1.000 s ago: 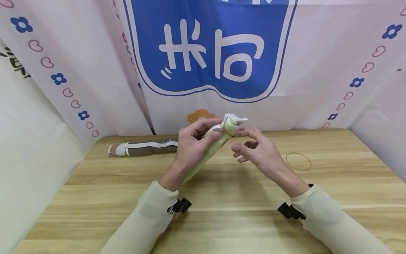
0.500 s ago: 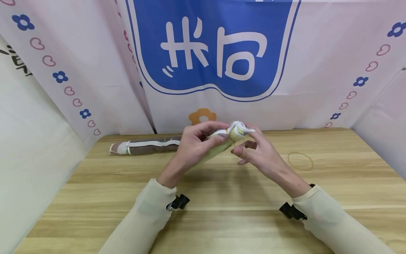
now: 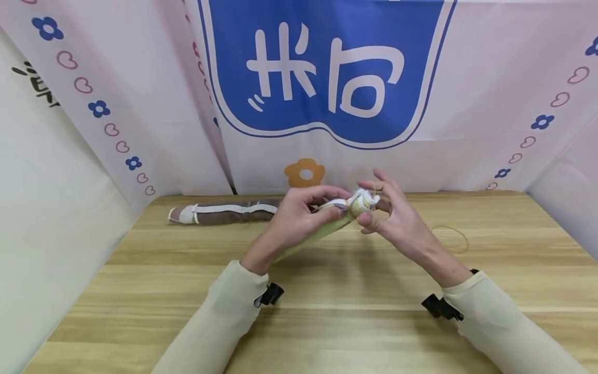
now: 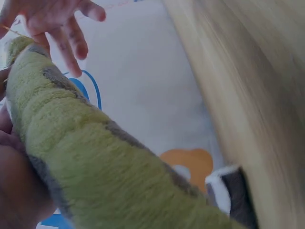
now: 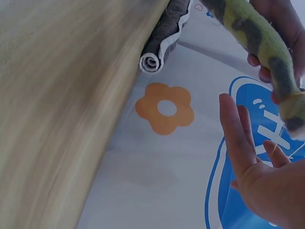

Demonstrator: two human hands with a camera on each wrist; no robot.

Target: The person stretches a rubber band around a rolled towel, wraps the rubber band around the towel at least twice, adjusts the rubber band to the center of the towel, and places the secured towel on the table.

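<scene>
A green rolled towel (image 4: 109, 157) is held above the table just right of centre in the head view, slanting from lower left up to its bunched white-and-green end. It is gripped near that end by the left hand (image 3: 303, 213), with the thumb and fingers curled round it. Close to the end, a thin yellowish line is seen round the roll in the right wrist view. A thin rubber band (image 4: 18, 33) is stretched off the end towards the right hand (image 3: 392, 215), whose fingers are spread fairly straight; whether the band is hooked on one finger or on several cannot be told.

The step in hand is judged to be the binding of the towel's end, with the band drawn out for a further turn. For the next move, the loop would need to be kept wide, passed over the bunched end and let down on the roll, while the left grip is held firm so that nothing unrolls.

On the table (image 3: 327, 332), a brown rolled towel (image 3: 233, 221) is laid towards the back at left, its right part hidden behind the left hand. A spare rubber band (image 3: 460, 232) is left lying to the right of the right hand. The scene is backed by a printed cloth (image 3: 420, 169).
</scene>
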